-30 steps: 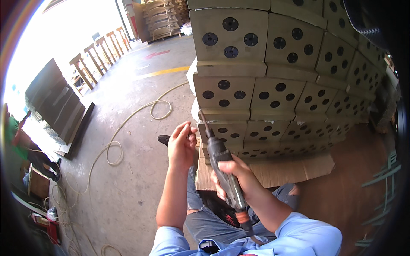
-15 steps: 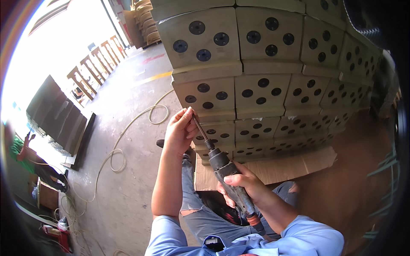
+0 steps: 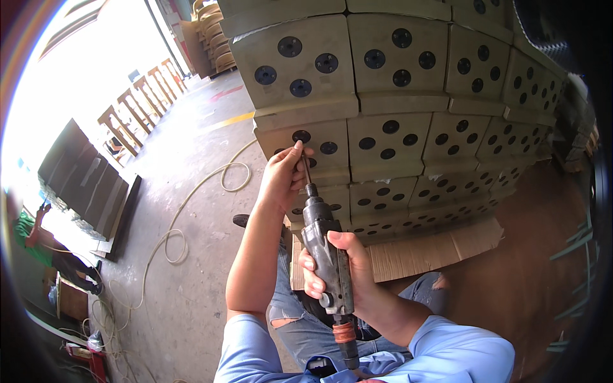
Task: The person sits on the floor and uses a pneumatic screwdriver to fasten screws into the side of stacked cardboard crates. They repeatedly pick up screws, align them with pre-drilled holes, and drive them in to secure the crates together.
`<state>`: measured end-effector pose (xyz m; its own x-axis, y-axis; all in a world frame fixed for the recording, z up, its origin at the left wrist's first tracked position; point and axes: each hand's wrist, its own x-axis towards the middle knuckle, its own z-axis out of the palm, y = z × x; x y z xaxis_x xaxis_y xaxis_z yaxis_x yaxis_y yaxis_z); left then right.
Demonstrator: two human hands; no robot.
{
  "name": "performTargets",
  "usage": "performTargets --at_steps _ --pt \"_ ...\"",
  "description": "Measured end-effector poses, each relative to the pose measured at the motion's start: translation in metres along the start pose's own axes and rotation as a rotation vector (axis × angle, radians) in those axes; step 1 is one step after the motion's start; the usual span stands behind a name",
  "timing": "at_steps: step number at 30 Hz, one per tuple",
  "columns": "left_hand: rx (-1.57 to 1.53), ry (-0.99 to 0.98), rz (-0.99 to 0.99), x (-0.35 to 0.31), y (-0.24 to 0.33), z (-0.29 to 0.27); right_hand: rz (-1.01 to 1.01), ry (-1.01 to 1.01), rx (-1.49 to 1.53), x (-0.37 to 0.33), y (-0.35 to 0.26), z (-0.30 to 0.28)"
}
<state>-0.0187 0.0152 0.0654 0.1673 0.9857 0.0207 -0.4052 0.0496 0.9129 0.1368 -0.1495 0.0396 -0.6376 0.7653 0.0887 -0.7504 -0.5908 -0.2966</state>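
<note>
While the right hand (image 3: pixel 359 271) wraps a power driver (image 3: pixel 324 246) before the boxy stack (image 3: pixel 389 102), the left hand (image 3: pixel 281 179) curls its fingers at the bit (image 3: pixel 308 175), hold unclear. Discs (image 3: pixel 374 59) already dot the stack; what remains cannot be told.

Single head view, left of two side-by-side fisheyes worn on my head. Looks down and ahead over my jeans (image 3: pixel 286 309); my forearms (image 3: pixel 251 262) enter from lower edge. Left hand (image 3: pixel 281 179) and right hand (image 3: pixel 359 274) near, mid-frame. Stacked boxes (image 3: pixel 408 102) close, upper right; floor (image 3: pixel 204 281) runs off left to far bright opening (image 3: pixel 64 83). Dark, bent rim.
</note>
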Motion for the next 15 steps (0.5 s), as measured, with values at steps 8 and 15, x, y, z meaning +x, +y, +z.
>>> performTargets --at_steps 8,15 --pt "0.005 0.078 0.028 -0.002 -0.004 0.000 0.030 -0.016 -0.056 0.011 0.010 0.003" --pt "-0.051 0.243 0.023 -0.022 -0.010 0.006 0.002 0.129 -0.119 0.014 0.012 0.030"
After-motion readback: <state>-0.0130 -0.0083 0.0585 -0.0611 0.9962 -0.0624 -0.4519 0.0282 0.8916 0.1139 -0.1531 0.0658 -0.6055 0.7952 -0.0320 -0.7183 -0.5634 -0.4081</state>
